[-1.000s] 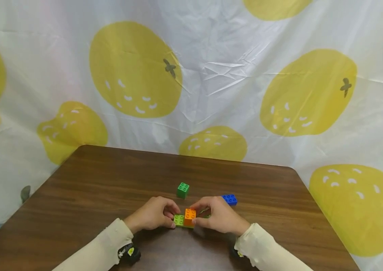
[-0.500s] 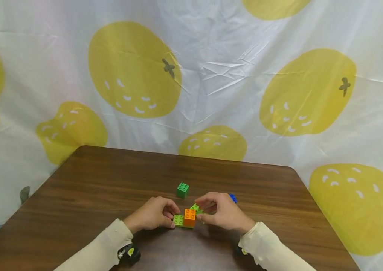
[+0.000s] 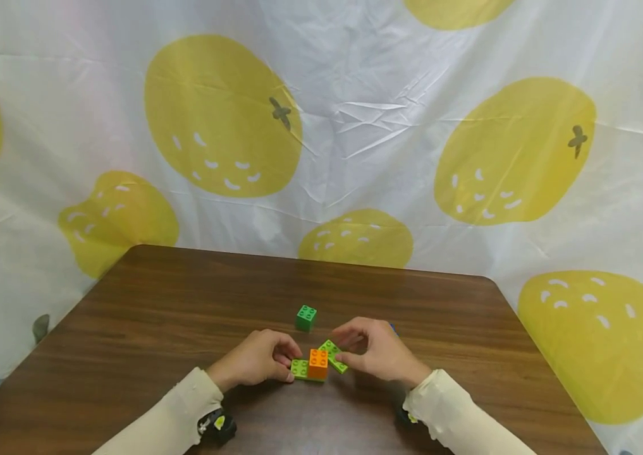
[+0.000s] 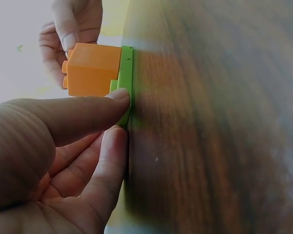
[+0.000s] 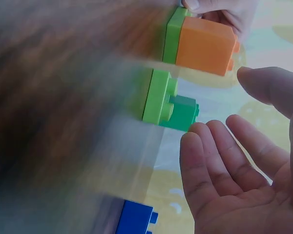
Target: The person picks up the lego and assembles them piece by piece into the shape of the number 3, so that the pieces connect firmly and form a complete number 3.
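Note:
My left hand (image 3: pixel 255 359) pinches the left end of a thin light green toy brick (image 3: pixel 300 368) between thumb and fingers, low on the table. An orange brick (image 3: pixel 318 364) is mounted on that brick's right part, studs up. Just behind and to the right, a second thin light green brick (image 5: pixel 156 96) lies at an angle, apart from the first in the right wrist view. Near it is my right hand (image 3: pixel 378 354), thumb and fingers spread with nothing between them, as the right wrist view (image 5: pixel 234 180) shows.
A green brick (image 3: pixel 306 317) stands farther back on the brown table (image 3: pixel 213 291). The blue brick (image 5: pixel 134 218) lies behind my right hand, mostly hidden in the head view. A lemon-patterned curtain (image 3: pixel 367 164) hangs behind the table.
My right hand has drawn back rightward from the orange brick, uncovering the second light green brick and covering more of the blue one. The left hand keeps its pinch in place.

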### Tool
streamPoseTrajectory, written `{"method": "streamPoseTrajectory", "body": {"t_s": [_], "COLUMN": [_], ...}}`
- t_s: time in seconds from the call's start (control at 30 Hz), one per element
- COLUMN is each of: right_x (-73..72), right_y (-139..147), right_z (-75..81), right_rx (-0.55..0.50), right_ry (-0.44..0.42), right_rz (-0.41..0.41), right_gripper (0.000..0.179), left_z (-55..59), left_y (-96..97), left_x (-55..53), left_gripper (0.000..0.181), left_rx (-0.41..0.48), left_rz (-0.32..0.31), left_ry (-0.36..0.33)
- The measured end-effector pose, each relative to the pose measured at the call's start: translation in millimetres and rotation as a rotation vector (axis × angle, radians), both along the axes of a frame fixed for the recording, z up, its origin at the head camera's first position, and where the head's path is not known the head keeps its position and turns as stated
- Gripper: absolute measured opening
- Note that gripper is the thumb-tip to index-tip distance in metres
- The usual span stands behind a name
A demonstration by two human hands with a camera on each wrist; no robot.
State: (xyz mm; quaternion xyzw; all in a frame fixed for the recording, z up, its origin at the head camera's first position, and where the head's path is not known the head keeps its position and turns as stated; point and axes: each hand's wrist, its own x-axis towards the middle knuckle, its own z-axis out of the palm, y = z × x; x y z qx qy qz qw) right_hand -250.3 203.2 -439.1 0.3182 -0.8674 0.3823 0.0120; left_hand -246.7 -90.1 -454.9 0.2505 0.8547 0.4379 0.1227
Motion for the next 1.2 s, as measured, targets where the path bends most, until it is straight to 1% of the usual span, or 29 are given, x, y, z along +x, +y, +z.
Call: {"method": "streamPoseTrajectory", "body": {"t_s": [0.07, 0.1, 0.3, 0.37, 0.6, 0.83, 1.07, 1.2], "right_x": [-1.4, -2.2, -5.8, -6.5, -11.9, -14.7, -18.0, -18.3], "right_y": [3, 4, 16, 20, 31, 41, 47, 51], "right_z": [-0.7, -0.9, -0.8, -1.0, -2.6, 0.2, 2.6, 4.1], "right_rx": [0.0, -0.005, -0.036, -0.036, -0.031, 0.0, -0.012, 0.004], "right_ry": [0.03, 0.031, -0.014, -0.016, 0.041, 0.042, 0.055, 0.052], "right_rz": [-0.011, -0.016, -0.055, -0.069, -0.1, -0.167, -0.187, -0.201], "right_gripper": [0.036, 0.036, 0.039, 0.039, 0.038, 0.038, 0.037, 0.038], "left_z": [0.0, -0.1, -0.5, -0.3, 0.9, 0.0, -2.6, -2.6], "left_y": [0.1, 0.2, 0.3, 0.4, 0.7, 0.2, -1.0, -1.3], "left_x": [0.1, 0.1, 0.8, 1.2, 1.6, 0.3, -1.9, -1.7], "left_gripper": [0.032, 0.032, 0.033, 0.033, 0.032, 0.032, 0.032, 0.032], "left_rx": [0.001, 0.001, -0.004, -0.005, -0.008, 0.003, 0.009, 0.011], "left_rz": [0.0, 0.0, 0.004, 0.004, 0.004, -0.004, -0.004, -0.002], "left_ry": [0.0, 0.0, -0.001, -0.003, -0.007, -0.012, -0.02, -0.03]}}
